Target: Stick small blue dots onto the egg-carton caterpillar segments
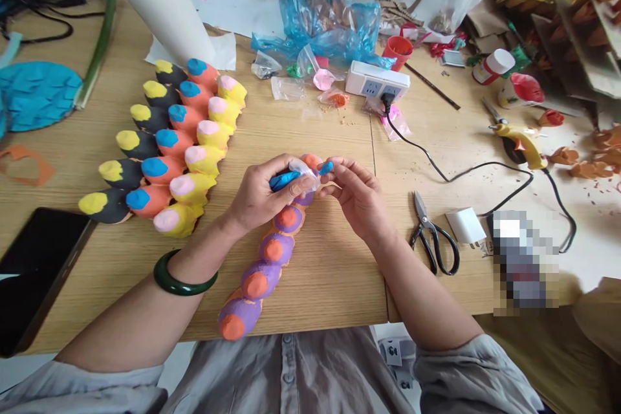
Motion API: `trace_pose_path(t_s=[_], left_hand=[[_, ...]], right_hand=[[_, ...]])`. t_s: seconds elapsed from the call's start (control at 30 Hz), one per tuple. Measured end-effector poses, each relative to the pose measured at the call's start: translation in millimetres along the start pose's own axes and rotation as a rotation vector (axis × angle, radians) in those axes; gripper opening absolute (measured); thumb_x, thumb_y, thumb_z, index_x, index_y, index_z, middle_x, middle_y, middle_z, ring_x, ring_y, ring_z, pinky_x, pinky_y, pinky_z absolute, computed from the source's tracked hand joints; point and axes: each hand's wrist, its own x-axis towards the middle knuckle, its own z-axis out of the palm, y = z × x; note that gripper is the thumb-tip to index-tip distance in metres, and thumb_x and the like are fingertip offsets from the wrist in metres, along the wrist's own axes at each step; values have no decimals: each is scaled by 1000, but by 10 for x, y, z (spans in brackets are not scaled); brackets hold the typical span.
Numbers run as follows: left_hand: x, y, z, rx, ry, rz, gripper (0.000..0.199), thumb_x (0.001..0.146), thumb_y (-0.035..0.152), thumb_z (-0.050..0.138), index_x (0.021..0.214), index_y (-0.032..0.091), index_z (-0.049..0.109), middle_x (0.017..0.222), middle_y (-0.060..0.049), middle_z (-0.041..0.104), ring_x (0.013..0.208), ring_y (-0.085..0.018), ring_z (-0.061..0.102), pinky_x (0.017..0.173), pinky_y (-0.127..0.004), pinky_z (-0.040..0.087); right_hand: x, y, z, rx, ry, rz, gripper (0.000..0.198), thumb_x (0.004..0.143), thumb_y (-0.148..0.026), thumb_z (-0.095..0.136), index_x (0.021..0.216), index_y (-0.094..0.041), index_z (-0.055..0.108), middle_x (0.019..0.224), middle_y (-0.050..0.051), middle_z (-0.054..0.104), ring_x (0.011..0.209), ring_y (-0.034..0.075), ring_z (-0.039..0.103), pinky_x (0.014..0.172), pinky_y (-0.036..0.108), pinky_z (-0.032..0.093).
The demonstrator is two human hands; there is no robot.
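Observation:
My left hand is closed around a clear plastic bag with blue modelling clay in it. Between the fingertips of my right hand is a small piece of blue clay, close to the bag's mouth. Under both hands lies a strip of egg carton cups, coloured purple with orange tips; my hands hide part of its far end. To the left sit rows of similar cups: black with yellow tips, orange with blue tips, and yellow with pink tips.
Black-handled scissors, a white charger and a yellow glue gun lie on the right. A power strip trails a cable. A dark phone rests at left; a white cylinder stands behind the cups.

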Motion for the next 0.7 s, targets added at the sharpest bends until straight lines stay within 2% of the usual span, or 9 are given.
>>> trace_pose_path(t_s=[0.13,0.23,0.33,0.43,0.57,0.7], left_hand=[[-3,-19,-4,70,47,69,20,92,40,73,92,19,70,93,-3,81,78,-16,73,72,-25,57],[-5,-36,0,86,61,104,17,92,36,75,96,19,72,100,-4,83,85,-17,75,78,-24,59],[-9,-36,14,77,49,71,18,94,37,73,97,19,71,100,-4,83,85,-17,76,79,-25,60],[-12,-24,22,82,64,46,21,94,40,73,102,20,72,106,-7,83,91,-19,77,83,-29,62],[-21,-27,12,81,65,38,39,90,41,78,123,22,69,106,-7,83,93,-20,78,85,-30,62],[-33,-48,-1,51,-38,18,64,91,39,77,149,21,57,96,-3,82,86,-18,77,85,-29,61]], right_hand=[[18,42,-27,-60,-41,-70,30,75,-36,94,97,-26,76,95,-3,76,81,11,69,72,24,65],[5,62,-33,-146,-12,-159,30,81,-40,91,100,-26,72,95,-2,73,79,12,68,72,27,66],[-45,63,-13,-283,47,-291,33,86,-43,87,109,-28,70,101,0,73,89,15,69,75,31,68],[-91,59,9,-401,65,-392,24,90,-41,83,107,-28,73,108,2,73,99,17,68,77,30,68],[-84,44,13,-359,89,-366,20,88,-40,85,102,-29,76,104,2,75,96,17,69,74,28,67],[-69,22,14,-357,120,-310,28,85,-45,88,102,-28,75,102,2,77,96,19,73,74,30,66]])
